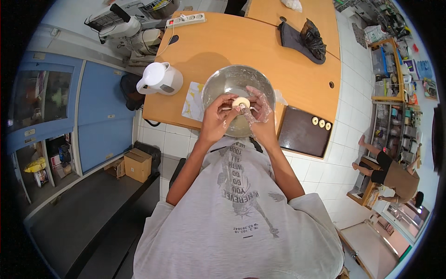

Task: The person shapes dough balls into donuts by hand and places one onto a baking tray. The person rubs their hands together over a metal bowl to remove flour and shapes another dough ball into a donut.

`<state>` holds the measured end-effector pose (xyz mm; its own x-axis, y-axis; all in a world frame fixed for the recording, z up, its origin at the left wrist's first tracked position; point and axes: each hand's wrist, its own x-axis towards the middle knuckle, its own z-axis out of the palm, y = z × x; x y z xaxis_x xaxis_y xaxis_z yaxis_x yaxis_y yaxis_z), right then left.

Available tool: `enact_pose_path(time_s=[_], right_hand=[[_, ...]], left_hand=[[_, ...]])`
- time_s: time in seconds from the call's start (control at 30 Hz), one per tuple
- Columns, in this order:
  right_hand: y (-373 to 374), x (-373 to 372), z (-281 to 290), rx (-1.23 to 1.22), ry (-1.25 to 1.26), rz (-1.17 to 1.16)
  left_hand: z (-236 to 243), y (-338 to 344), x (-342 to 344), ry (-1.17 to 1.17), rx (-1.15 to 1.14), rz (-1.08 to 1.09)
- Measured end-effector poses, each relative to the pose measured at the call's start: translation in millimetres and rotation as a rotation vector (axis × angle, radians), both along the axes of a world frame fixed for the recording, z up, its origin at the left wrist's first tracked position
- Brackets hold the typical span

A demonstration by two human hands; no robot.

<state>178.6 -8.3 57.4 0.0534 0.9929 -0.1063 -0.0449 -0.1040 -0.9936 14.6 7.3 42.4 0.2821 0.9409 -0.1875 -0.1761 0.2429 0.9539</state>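
Note:
A small pale ring of dough [240, 101] is held between my two hands, above a large steel mixing bowl [215, 82]. My left hand [217, 116] grips its left side, fingers curled round the edge. My right hand [260, 111], smeared with flour or dough, has its thumb at the ring's hole and its fingers behind the right side. The bowl's inner wall carries dough residue; its bottom is partly hidden by my hands. To the right lies a dark baking tray [302, 131], with three dough rings [321, 123] in its far right corner.
On the orange wooden table [204, 51] are a white electric kettle [162, 79], a patterned sheet [192, 103], a power strip [186, 20] and a dark cloth item [297, 43] with a black plastic bag [312, 38]. Another person [395, 172] is away at the right, near shelves.

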Motion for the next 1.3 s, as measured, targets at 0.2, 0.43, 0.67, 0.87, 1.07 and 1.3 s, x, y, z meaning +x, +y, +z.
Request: enact_pose_path(time_s=[0.2,0.43,0.67,0.87,1.07,1.3], right_hand=[[1.6,5.2,-0.1,-0.036,-0.031,0.026],[3.8,7.2,-4.2,-0.050,0.000,0.020],[2.8,4.3,-13.7,0.000,0.059,-0.006],[4.3,-0.1,-3.4,0.003,-0.036,0.018],[5.4,5.4,-13.0,-0.002,0.044,0.012],[4.6,3.8,-11.3,-0.025,0.117,-0.005]], left_hand=[[2.7,0.2,2.0,-0.006,0.012,-0.021],[0.8,1.3,3.3,0.010,0.028,-0.017],[-1.0,6.1,1.6,0.027,0.033,-0.014],[2.5,10.4,5.3,0.025,0.007,-0.008],[5.5,14.6,-3.0,0.078,-0.012,-0.104],[6.3,15.4,-6.7,0.069,-0.040,-0.141]])
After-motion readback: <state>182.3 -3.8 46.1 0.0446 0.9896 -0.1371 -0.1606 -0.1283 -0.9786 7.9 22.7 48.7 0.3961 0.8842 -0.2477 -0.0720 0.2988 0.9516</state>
